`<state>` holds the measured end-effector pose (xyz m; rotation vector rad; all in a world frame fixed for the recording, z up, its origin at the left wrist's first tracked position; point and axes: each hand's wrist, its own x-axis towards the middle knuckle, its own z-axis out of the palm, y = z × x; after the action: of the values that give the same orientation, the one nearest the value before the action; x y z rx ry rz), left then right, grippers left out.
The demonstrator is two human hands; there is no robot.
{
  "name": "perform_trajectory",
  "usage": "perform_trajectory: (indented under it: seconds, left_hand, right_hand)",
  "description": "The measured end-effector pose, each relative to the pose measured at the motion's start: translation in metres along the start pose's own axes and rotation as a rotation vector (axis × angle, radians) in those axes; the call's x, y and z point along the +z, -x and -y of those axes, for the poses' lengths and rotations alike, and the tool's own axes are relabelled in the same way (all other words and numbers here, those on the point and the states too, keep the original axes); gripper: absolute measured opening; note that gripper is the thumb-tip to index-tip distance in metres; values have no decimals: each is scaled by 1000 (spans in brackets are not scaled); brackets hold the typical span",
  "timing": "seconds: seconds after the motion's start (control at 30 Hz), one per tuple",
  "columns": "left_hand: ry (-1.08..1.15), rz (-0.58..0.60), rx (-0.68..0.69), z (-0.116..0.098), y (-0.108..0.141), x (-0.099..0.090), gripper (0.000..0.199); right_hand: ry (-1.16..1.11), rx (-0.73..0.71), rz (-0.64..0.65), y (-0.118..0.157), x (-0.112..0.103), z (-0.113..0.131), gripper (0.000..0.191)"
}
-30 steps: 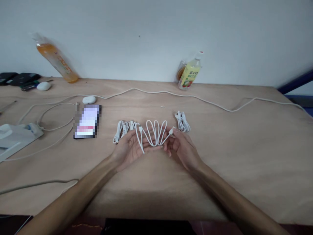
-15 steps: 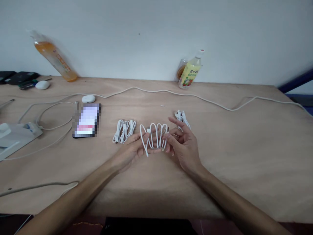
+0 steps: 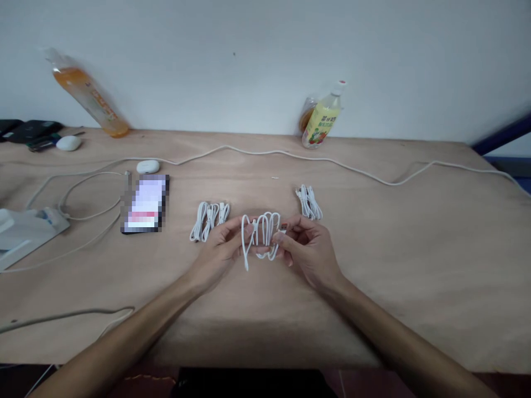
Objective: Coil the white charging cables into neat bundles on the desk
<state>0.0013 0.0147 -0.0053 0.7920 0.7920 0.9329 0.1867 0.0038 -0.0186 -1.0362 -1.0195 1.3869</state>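
A white USB cable (image 3: 264,229) hangs in loose loops between my two hands, above the table. My left hand (image 3: 226,243) pinches the loops at their left side, next to a white plug. At the right, my right hand (image 3: 311,246) is closed on the other side of the loops, and a USB plug (image 3: 284,226) shows by its fingers. One end of the cable dangles below my left thumb. Coiled white cables (image 3: 209,221) lie together just behind my left hand. Another white cable bundle (image 3: 308,202) rests behind my right hand.
A phone (image 3: 145,203) with a lit screen and a white earbud case (image 3: 148,167) lie on the left. An orange drink bottle (image 3: 89,99) and a yellow-labelled bottle (image 3: 322,121) lean on the wall. A long white cord (image 3: 290,156) crosses the wooden table (image 3: 415,249).
The cable loops have drawn closer together as my hands came nearer each other. My right index finger, raised before, has folded down, uncovering the bundle behind it.
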Motion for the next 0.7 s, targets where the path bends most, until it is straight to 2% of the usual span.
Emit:
perform_trajectory:
  seconds: [0.17,0.3,0.47,0.7]
  left_hand:
    - [4,-33,11,2,0,-2,23]
    - [10,-64,30,1,1,-3,30]
    - [-27,-104,76,-1,1,-3,25]
    - [-82,-151,87,0,1,-1,28]
  right_hand:
    - [7,5,27,-2,-3,1,20]
    - [-12,0,102,-2,-5,2,19]
    - [-45,18,193,-2,-6,1,18]
    - [-41,17,156,1,-3,2,22]
